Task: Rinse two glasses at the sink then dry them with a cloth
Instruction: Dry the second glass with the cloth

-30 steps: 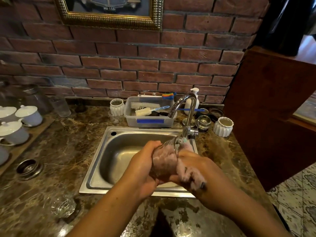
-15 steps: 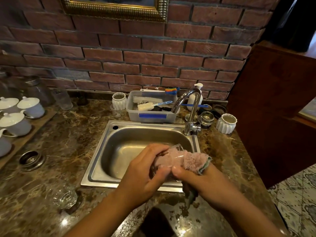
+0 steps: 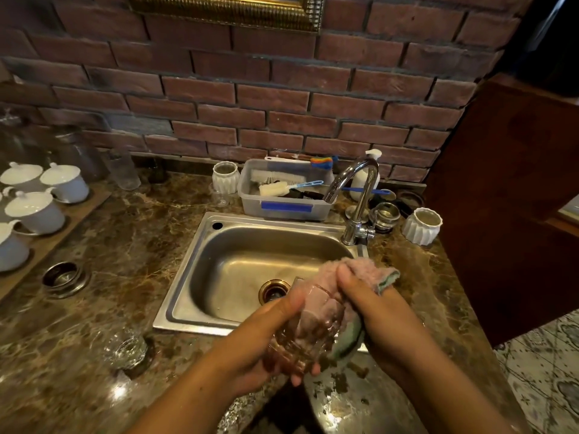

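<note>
brick wall (image 3: 250,98) across the back, brown marble counter (image 3: 125,245) below it. steel sink (image 3: 238,270) is set into the counter, basin dry-looking, no water visible from the faucet (image 3: 360,189) at its right rear corner. clear plastic tub (image 3: 282,211) with brushes sits just behind the sink. white lidded cups (image 3: 34,208) sit on a wooden tray at far left.

both hands are over the sink's near right corner. left hand (image 3: 260,349): fingers wrapped round the glass (image 3: 310,327) from the left and beneath, thumb along its side. glass is tilted, mouth pointing up and away toward the basin. right hand (image 3: 385,314): fingers curled on the cloth (image 3: 360,270), thumb and fingers pinching it at the glass rim. cloth is pink with a green edge; part is stuffed inside the glass and shows through the wall, the rest bunches above the rim and hangs down the right side.

second glass (image 3: 125,350) stands on the counter left of the hands, near the sink's front left corner, well apart from them. brass drain (image 3: 274,289) is just beyond the held glass.
</note>
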